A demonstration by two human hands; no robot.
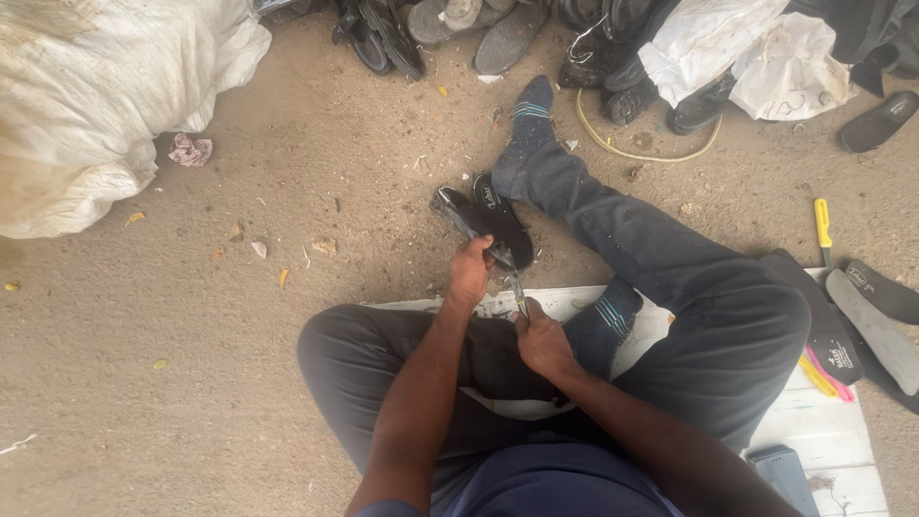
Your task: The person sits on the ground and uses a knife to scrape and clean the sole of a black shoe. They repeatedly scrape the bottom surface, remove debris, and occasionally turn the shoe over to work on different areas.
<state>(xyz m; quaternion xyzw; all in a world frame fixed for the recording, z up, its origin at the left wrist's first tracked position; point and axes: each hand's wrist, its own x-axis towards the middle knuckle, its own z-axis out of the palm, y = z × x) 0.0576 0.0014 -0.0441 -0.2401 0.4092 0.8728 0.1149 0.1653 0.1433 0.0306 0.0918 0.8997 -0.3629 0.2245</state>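
The person sits on the sandy ground with one leg stretched out, working just in front of the knees. The left hand [469, 273] is closed around the near end of a black sandal [493, 222], gripping it so the sole holds steady. The right hand [543, 340], a little nearer the body, is clenched on a thin metal tool [518, 292] (a blade or awl, I cannot tell which), whose tip meets the sandal just beside the left hand's fingers. The sandal's long axis runs away from the hands, up and to the left, its far end resting on the ground beside the socked foot [529, 120]. Well off to the right hand's side lie loose insoles [876, 330] and a yellow-handled tool [822, 225].
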